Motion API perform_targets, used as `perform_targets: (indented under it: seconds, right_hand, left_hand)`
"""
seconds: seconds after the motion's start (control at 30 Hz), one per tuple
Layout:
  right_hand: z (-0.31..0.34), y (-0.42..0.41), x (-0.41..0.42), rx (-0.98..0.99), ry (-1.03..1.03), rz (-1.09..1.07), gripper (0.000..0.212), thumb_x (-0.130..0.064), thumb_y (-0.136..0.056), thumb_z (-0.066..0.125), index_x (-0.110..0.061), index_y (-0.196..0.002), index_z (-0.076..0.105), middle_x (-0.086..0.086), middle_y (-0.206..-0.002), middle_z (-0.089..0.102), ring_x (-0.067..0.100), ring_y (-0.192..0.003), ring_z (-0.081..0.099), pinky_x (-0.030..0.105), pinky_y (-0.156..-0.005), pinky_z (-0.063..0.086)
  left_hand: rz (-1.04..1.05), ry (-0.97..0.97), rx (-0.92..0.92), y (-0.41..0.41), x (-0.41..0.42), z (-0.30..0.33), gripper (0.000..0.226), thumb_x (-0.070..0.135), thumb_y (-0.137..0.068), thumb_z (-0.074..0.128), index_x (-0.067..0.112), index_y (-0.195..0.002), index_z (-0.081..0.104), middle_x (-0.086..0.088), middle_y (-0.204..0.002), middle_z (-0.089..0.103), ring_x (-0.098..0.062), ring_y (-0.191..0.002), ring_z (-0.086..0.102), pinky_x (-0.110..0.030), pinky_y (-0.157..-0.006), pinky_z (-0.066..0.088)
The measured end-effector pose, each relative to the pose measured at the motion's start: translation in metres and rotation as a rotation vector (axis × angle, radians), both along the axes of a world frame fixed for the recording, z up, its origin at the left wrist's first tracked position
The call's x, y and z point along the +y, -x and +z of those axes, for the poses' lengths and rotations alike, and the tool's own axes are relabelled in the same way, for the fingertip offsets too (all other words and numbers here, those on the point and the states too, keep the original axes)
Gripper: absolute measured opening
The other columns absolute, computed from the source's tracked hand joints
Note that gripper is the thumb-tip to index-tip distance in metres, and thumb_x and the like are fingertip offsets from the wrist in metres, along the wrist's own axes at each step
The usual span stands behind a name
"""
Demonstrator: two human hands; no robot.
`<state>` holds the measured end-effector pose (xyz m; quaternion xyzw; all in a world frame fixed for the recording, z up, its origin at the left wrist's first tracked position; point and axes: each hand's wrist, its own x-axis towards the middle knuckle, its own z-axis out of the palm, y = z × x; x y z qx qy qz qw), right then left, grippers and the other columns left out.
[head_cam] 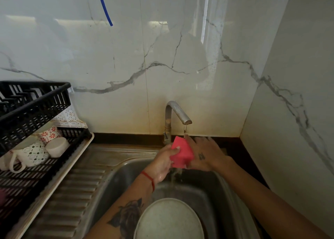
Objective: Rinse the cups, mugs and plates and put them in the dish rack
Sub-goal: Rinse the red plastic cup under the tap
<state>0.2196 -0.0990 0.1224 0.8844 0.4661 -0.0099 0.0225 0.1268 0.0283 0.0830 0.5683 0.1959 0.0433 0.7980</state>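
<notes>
one head-worn wide-angle view looks forward and steeply down from above and behind the hands. the left hand (163, 162) and right hand (204, 153) sit near frame centre, fairly close. beyond them rises the tap (176, 117) and marble wall (126, 58); below them lies the sink (207, 193); far to their left stands the dish rack (32, 112).
</notes>
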Motion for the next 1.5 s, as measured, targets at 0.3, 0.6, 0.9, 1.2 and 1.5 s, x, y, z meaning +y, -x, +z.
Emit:
perform_targets:
  seconds: [0.3,0.6,0.9,1.2,1.5]
  right_hand:
    - [-0.033,0.000,0.009,-0.241,-0.093,0.364,0.077,-0.054,-0.096,0.038,-0.019,-0.152,-0.003,0.004,-0.161,-0.005,0.022,-0.147,-0.007,0.041,-0.117,-0.008]
    - [0.016,-0.026,0.000,0.314,-0.327,0.167,0.092,-0.058,-0.073,0.072,-0.033,-0.147,0.025,-0.001,-0.138,0.051,0.019,-0.118,0.055,0.038,-0.099,0.046]
    - [-0.019,-0.001,0.007,-0.178,-0.327,0.116,0.094,-0.064,-0.083,0.052,-0.012,-0.151,0.014,0.012,-0.152,0.030,0.028,-0.139,0.030,0.043,-0.116,0.018]
    - [-0.003,-0.009,0.016,-0.137,-0.187,0.241,0.105,-0.058,-0.077,0.066,-0.020,-0.153,0.003,0.005,-0.156,0.024,0.023,-0.137,0.033,0.041,-0.110,0.031]
    - [0.016,-0.021,-0.003,0.308,-0.272,0.069,0.100,-0.055,-0.070,0.076,-0.027,-0.150,0.023,0.004,-0.142,0.048,0.021,-0.118,0.053,0.038,-0.103,0.042]
  left_hand:
    - [0.016,0.069,-0.033,0.003,0.005,0.007,0.033,-0.002,-0.094,0.048,0.017,-0.118,0.059,-0.006,-0.108,0.072,-0.023,-0.096,0.070,-0.035,-0.073,0.057]
    - [0.006,-0.071,-0.140,0.010,0.008,0.010,0.050,-0.008,-0.080,0.064,0.020,-0.119,0.053,-0.006,-0.118,0.064,-0.025,-0.114,0.056,-0.037,-0.095,0.046]
    - [-0.004,-0.181,-0.025,0.006,0.010,0.031,0.033,0.029,-0.102,0.042,0.015,-0.129,0.053,-0.008,-0.119,0.064,-0.024,-0.110,0.060,-0.033,-0.089,0.049]
    - [-0.027,-0.057,-0.057,0.006,0.003,0.022,0.027,0.009,-0.097,0.050,0.020,-0.121,0.057,-0.007,-0.121,0.064,-0.026,-0.113,0.059,-0.040,-0.097,0.048]
    - [-0.085,-0.274,-0.053,0.014,0.008,0.019,0.032,0.014,-0.092,0.058,0.026,-0.122,0.054,-0.003,-0.125,0.062,-0.022,-0.120,0.054,-0.042,-0.106,0.038]
